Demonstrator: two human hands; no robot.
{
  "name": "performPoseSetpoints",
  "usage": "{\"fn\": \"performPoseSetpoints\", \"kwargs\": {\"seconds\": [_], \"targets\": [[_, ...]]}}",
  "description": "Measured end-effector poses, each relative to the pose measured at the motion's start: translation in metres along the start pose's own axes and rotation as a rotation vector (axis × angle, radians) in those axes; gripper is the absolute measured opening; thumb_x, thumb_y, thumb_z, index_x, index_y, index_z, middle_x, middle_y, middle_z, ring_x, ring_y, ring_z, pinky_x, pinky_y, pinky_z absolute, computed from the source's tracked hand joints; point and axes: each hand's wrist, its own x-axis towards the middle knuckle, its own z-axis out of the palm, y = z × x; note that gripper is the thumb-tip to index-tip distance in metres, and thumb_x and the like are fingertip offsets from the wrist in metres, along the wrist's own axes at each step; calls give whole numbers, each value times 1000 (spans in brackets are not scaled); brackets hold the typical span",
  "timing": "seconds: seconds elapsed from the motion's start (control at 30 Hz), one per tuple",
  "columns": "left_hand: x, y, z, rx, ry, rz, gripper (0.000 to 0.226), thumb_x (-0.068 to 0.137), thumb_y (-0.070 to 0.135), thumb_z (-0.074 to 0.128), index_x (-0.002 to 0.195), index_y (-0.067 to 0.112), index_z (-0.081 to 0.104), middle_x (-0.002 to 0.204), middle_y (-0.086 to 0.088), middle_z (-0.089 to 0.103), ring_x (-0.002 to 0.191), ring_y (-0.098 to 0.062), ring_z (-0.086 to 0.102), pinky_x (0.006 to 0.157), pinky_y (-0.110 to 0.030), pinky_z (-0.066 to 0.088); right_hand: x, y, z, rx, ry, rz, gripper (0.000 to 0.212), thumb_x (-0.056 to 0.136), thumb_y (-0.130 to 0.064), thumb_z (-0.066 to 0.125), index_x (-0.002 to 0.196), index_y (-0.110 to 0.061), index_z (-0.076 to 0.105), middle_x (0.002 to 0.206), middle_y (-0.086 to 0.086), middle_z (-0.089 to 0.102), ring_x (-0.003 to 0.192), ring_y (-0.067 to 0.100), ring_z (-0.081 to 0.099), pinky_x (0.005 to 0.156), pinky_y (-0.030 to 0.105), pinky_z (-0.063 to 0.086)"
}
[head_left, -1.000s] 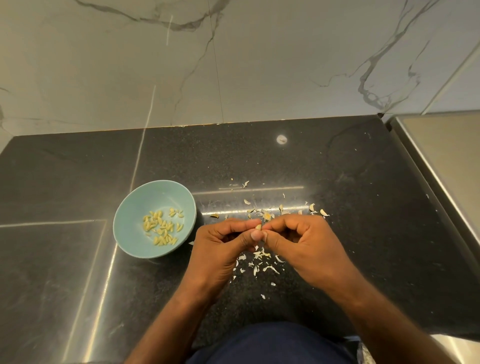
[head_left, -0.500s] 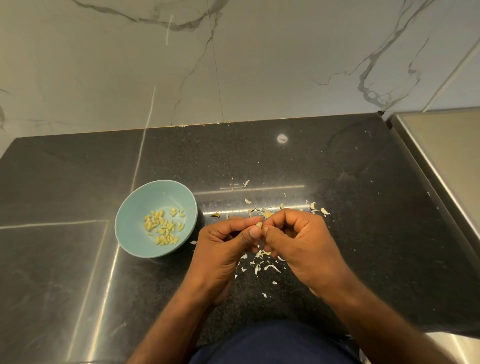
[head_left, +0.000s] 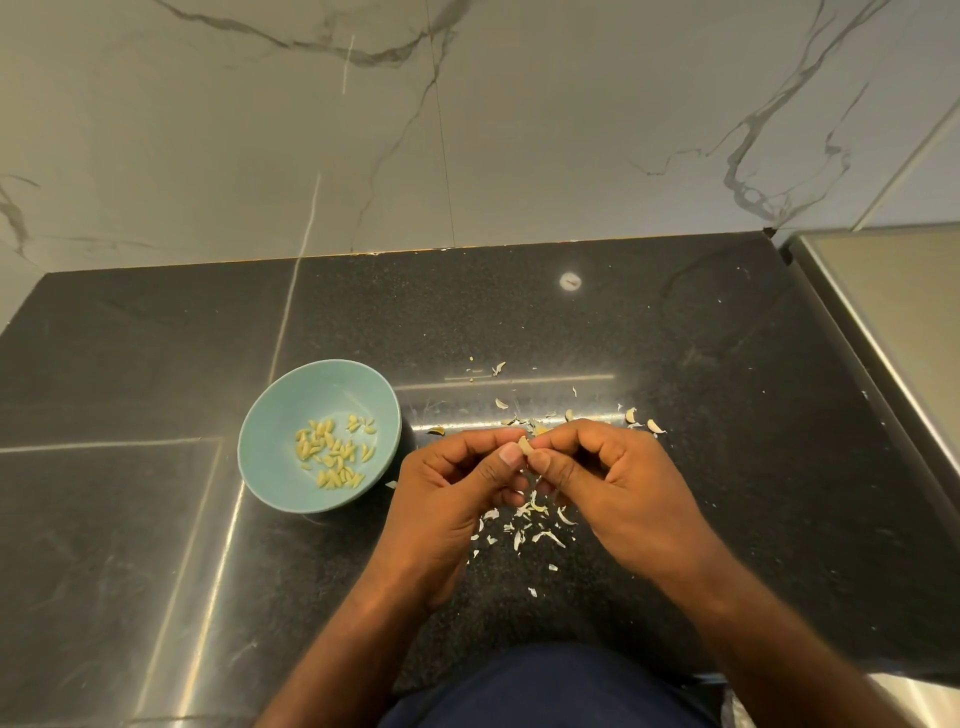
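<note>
A home kitchen: polished black stone counter (head_left: 675, 364) against a veined marble-look wall (head_left: 519, 130), a steel surface (head_left: 893, 312) at right, a bowl (head_left: 270, 447) of peeled seeds (head_left: 332, 454).

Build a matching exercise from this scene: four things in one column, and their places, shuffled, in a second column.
Column one:
1. peeled kernels
2. seed
3. shell scraps
4. small white disc

Column two:
A. scattered loose on the black counter
B. alone, towards the marble wall
C. inside the teal bowl
D. pinched between the left hand and the right hand

Pairs: 1-C, 2-D, 3-A, 4-B.
</note>
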Motion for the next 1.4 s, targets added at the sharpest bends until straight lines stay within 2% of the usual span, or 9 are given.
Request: {"fn": "performPoseSetpoints", "kwargs": {"seconds": [0.1, 0.17, 0.23, 0.47, 0.67, 0.77, 0.93, 1.17, 1.4], "targets": [[0, 2, -1, 52, 2, 13, 25, 75, 19, 72, 97, 8, 77, 90, -15, 75, 78, -21, 68, 71, -27, 58, 0, 1, -2, -36, -16, -4, 10, 89, -27, 70, 96, -25, 77, 79, -18, 72, 73, 3, 67, 66, 15, 51], [1, 1, -1, 74, 9, 13, 24, 76, 20, 73, 96, 8, 77, 92, -15, 75, 82, -23, 69, 72, -27, 58, -2, 3, -1, -104, -1, -37, 15, 92, -21, 69, 105, -26, 76, 85, -22, 71, 80, -2, 66, 68, 12, 49], [1, -1, 0, 84, 25, 4, 26, 76, 21, 73, 97, 6, 76, 92, -16, 75, 85, -25, 69, 74, -28, 58, -3, 5, 1, -140, 40, -82, 20, 91, -21, 71, 111, -27, 74, 91, -20, 71, 88, 1, 67, 72, 13, 51], [0, -1, 1, 42, 32, -31, 23, 78, 16, 73, 97, 3, 77, 90, -20, 74, 82, -25, 69, 74, -28, 59, -3, 5, 4, -9, 90, -112, 12, 88, -9, 72, 96, -17, 76, 78, -15, 72, 71, 2, 66, 64, 10, 47], [1, 1, 3, 62, 41, -39, 24, 76, 20, 73, 92, 2, 77, 84, -20, 74, 75, -22, 68, 71, -27, 58, -1, 6, 3, 9, 68, -88, 13, 88, -11, 72, 98, -19, 76, 83, -8, 74, 78, 10, 70, 71, 19, 54], [2, 1, 1, 117, 41, -20, 14, 83, 13, 72, 92, 3, 77, 81, -18, 74, 74, -23, 69, 72, -28, 59, -2, 5, 3, 36, 52, -87, 15, 86, -11, 74, 99, -19, 76, 86, -9, 75, 82, 10, 72, 74, 20, 56], [2, 1, 2, 232, 35, 14, 8, 88, 7, 70, 91, 6, 77, 76, -13, 75, 72, -21, 70, 71, -28, 58, -3, 5, 4, 63, 88, -77, 14, 83, -9, 76, 94, -16, 77, 85, -10, 76, 81, 7, 72, 73, 17, 56], [1, 3, 5, 319, 54, 63, 4, 86, 8, 73, 88, 8, 77, 72, -6, 75, 65, -12, 69, 65, -21, 56, -3, 6, 5, 52, 89, -62, 14, 84, -7, 76, 93, -17, 78, 81, -10, 76, 77, 7, 72, 71, 19, 57], [1, 3, 4, 260, 47, 33, 10, 90, 9, 68, 88, 11, 77, 75, -11, 74, 71, -18, 70, 71, -27, 59, -2, 8, 4, 98, 77, -18, 13, 85, -9, 74, 95, -17, 77, 82, -5, 76, 76, 10, 72, 72, 23, 58]]}}
